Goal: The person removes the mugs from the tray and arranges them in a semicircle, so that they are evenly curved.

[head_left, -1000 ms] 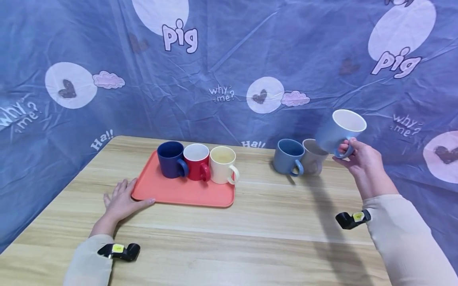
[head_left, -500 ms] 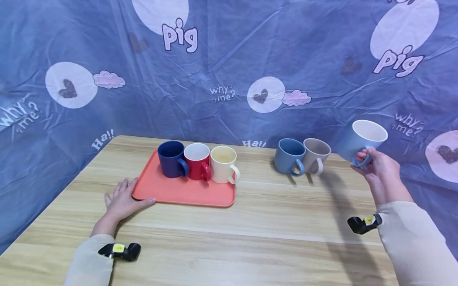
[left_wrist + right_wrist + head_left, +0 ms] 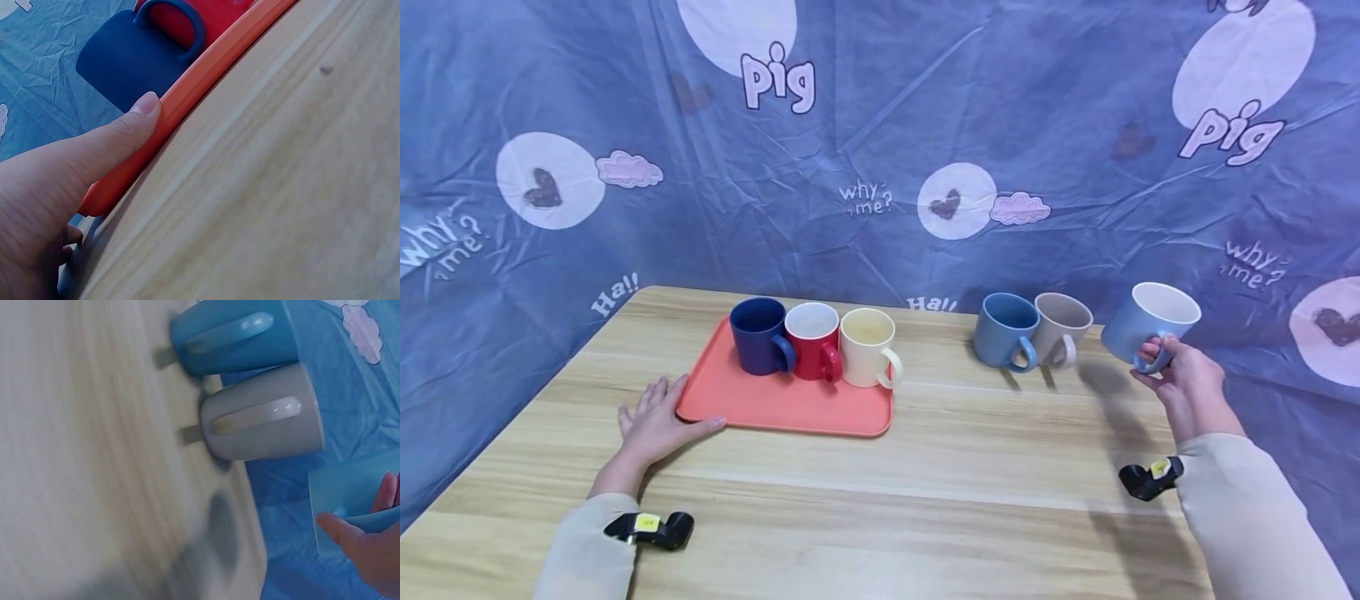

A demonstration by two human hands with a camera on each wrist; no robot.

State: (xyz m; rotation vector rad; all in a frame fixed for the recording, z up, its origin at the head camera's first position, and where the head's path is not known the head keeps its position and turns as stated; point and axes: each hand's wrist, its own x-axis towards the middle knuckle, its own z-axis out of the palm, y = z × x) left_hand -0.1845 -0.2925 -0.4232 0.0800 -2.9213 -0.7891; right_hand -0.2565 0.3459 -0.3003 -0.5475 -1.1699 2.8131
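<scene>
Left sleeve (image 3: 583,552): was long, plain and pale beige
Right sleeve (image 3: 1255,508): was the same beige, lightly creased at the cuff
Left wrist camera (image 3: 672,532): was black, round-ended, with a yellow label (image 3: 646,522)
Right wrist camera (image 3: 1138,482): was also black, likewise yellow-labelled
Hands (image 3: 657,425): were bare

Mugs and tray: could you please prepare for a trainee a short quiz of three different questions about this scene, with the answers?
1. Complete: on the coral tray, the ____ mug stands between the navy mug and the cream mug.
2. True or false: the left hand is holding a mug.
3. Which mug is the right hand holding? A) cream mug B) light blue mug C) navy mug

Key:
1. The red mug.
2. False; it touches the coral tray.
3. B.
</scene>
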